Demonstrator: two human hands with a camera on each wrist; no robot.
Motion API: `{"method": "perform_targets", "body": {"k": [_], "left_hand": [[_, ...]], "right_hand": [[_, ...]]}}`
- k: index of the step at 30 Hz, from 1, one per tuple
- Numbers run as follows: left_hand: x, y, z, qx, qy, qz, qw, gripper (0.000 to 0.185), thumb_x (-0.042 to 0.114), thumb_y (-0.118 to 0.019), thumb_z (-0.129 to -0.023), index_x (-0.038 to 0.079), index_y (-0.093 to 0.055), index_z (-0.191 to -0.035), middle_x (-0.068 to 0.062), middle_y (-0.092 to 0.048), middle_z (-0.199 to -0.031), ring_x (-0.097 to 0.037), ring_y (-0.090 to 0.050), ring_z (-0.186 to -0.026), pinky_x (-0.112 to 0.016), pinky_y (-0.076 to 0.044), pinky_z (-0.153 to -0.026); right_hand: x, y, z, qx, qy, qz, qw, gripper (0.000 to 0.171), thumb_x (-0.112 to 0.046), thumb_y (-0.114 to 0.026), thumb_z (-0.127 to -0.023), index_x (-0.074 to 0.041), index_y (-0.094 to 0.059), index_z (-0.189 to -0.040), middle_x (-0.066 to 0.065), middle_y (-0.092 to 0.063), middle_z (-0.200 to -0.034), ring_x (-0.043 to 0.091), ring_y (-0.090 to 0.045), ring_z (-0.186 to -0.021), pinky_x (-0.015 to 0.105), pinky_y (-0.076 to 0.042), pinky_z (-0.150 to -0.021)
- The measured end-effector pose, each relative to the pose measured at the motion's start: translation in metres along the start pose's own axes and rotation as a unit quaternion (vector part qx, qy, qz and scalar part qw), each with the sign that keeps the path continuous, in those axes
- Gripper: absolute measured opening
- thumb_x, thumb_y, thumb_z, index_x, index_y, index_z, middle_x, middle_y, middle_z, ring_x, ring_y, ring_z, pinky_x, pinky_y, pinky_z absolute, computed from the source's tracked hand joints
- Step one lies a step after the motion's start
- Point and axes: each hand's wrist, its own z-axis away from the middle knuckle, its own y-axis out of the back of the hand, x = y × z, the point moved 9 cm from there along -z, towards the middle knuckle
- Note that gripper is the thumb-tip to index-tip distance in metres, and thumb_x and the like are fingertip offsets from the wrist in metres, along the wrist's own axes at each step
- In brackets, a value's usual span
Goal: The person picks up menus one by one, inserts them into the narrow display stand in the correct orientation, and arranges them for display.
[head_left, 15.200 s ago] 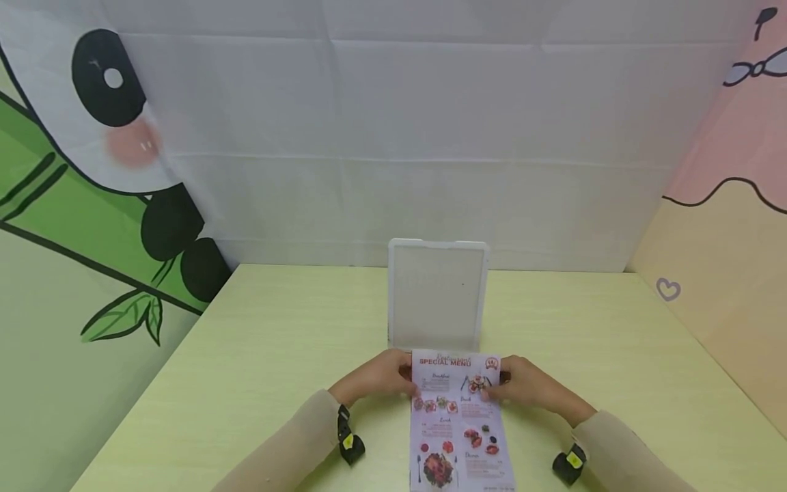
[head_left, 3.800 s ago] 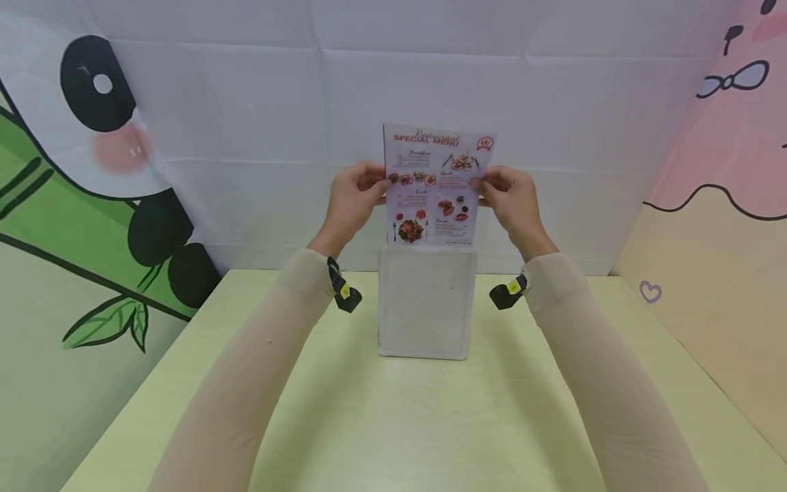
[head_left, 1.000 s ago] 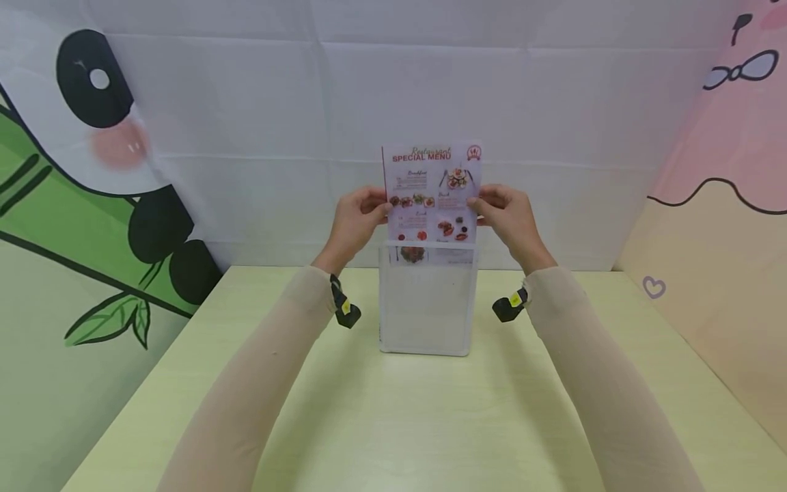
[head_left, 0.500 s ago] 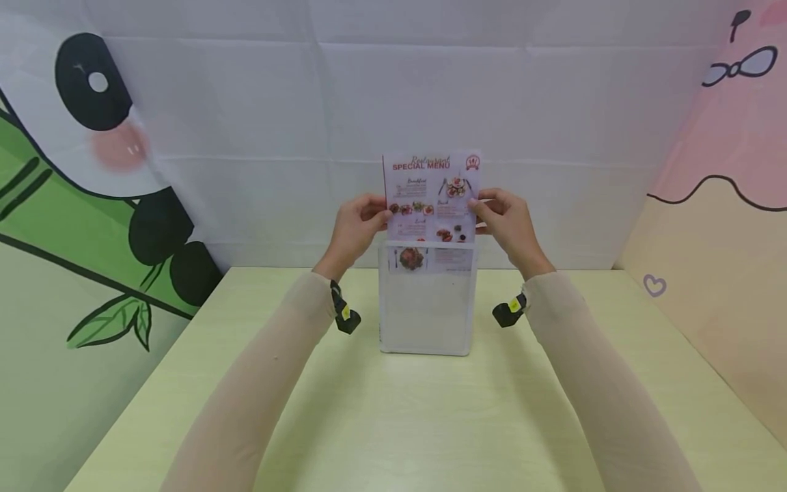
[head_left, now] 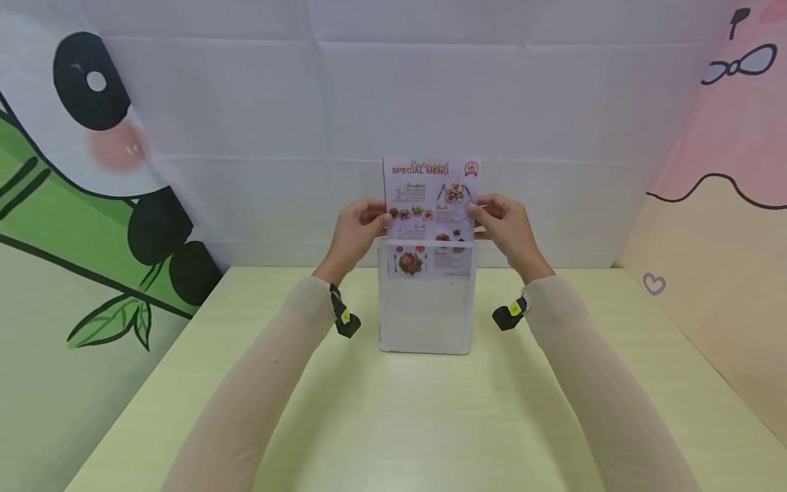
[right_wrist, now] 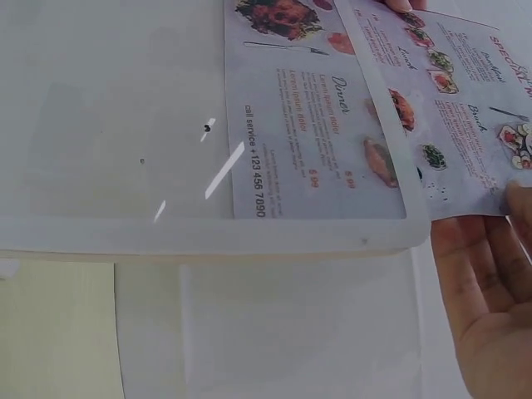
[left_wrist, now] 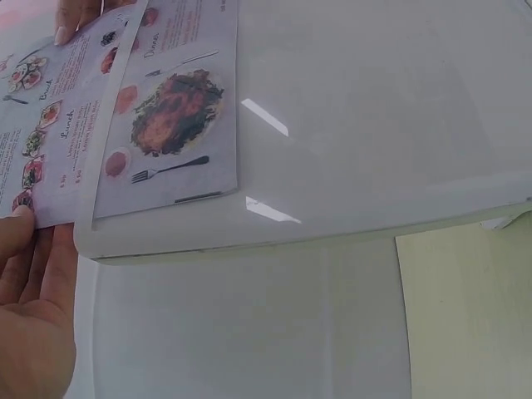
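A printed menu sheet stands upright, its lower part inside a white-framed clear display stand on the table. Through the stand's front the dinner picture and the sheet's bottom edge show. My left hand pinches the sheet's left edge between thumb and fingers, just above the stand's top rim. Across from it, my right hand pinches the right edge at about the same height. In the left wrist view the left thumb lies on the sheet's face with the fingers behind. The right wrist view has the right hand gripping likewise.
The pale wooden table extends around the stand. A white sheet-like backdrop hangs behind the table, with painted cartoon panels at left and right. A black wrist camera sits on the left wrist, another on the right.
From above the stand, both hands have lowered the menu into it; over the last second it has slid slightly deeper. Earliest, the menu was held low in front of the stand.
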Motion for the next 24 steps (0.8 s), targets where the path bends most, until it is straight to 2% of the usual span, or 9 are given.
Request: {"method": "perform_targets", "body": {"k": [6, 12, 24], "left_hand": [[-0.0028, -0.0003, 0.0019, -0.001, 0.005, 0.0, 1.0, 0.025, 0.012, -0.06, -0.095, -0.001, -0.061, -0.116, -0.018, -0.065, -0.112, -0.019, -0.065, -0.096, -0.03, -0.056, -0.085], [-0.0049, -0.0003, 0.003, 0.002, 0.002, -0.003, 1.0, 0.025, 0.012, -0.062, -0.094, -0.001, -0.062, -0.115, -0.018, -0.066, -0.112, -0.018, -0.066, -0.095, -0.03, -0.057, -0.084], [-0.0059, -0.0015, 0.004, 0.001, 0.009, 0.007, 0.9999, 0.027, 0.013, -0.062, -0.094, -0.001, -0.061, -0.117, -0.018, -0.065, -0.113, -0.019, -0.065, -0.097, -0.031, -0.056, -0.085]], "right_hand": [[0.0018, -0.0006, 0.0017, 0.002, -0.004, 0.008, 1.0, 0.025, -0.023, -0.061, -0.095, -0.003, -0.062, -0.111, 0.003, -0.067, -0.098, 0.013, -0.065, -0.085, 0.034, -0.058, -0.08], [0.004, -0.0026, 0.0032, -0.006, -0.004, 0.014, 1.0, 0.028, -0.024, -0.061, -0.095, -0.002, -0.061, -0.111, 0.005, -0.068, -0.101, 0.012, -0.064, -0.088, 0.026, -0.057, -0.077], [0.0073, -0.0035, 0.0041, -0.001, -0.014, 0.009, 1.0, 0.028, -0.022, -0.06, -0.096, 0.001, -0.06, -0.112, 0.009, -0.067, -0.105, 0.012, -0.064, -0.089, 0.025, -0.057, -0.076]]}}
